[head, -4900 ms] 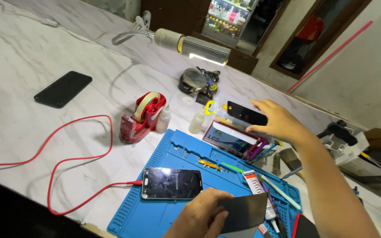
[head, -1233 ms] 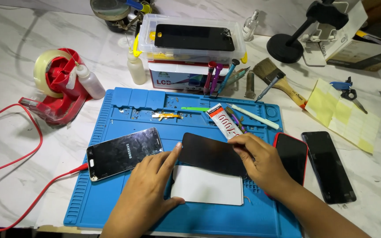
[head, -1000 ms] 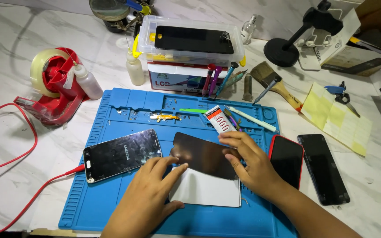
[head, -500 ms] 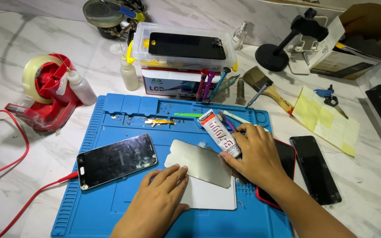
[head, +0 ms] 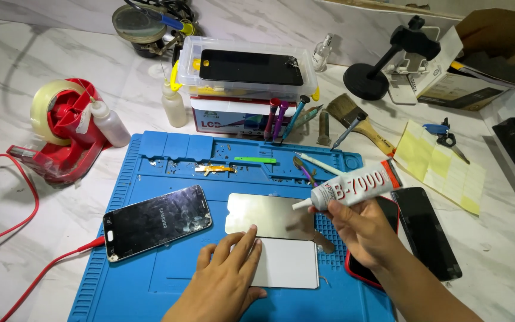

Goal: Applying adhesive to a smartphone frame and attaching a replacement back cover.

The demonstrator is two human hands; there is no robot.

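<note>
Glue tube, white with red lettering and a slim white nozzle (head: 353, 188), held in the right hand (head: 362, 232) above the right part of the blue silicone work mat (head: 168, 274); the fingers close around its lower body. Its long axis runs diagonally, nozzle pointing left and slightly down toward the grey reflective screen panel (head: 266, 216) at the mat's centre, its tail end rising to the right. The left hand (head: 227, 280) lies flat with spread fingers, pressing the white rectangular sheet (head: 284, 263) just below that panel; it grips nothing. On the mat's left part lies a black smartphone with cracked glass (head: 157, 222), joined to a red cable (head: 37, 274). Off the mat's right edge rest a red-cased phone (head: 382, 238), partly under the right hand, and a black phone (head: 427, 231). Beyond the mat's far edge stand a clear lidded plastic box carrying a black screen (head: 248, 68), a small squeeze bottle (head: 174, 104) and a wooden-handled brush (head: 359, 122); to its far left sits a red tape dispenser (head: 61, 128). All rests on a white marble tabletop (head: 7, 71). Half a second earlier the tube lay on the mat under the right hand; it is now lifted, and the panel lies uncovered.
</note>
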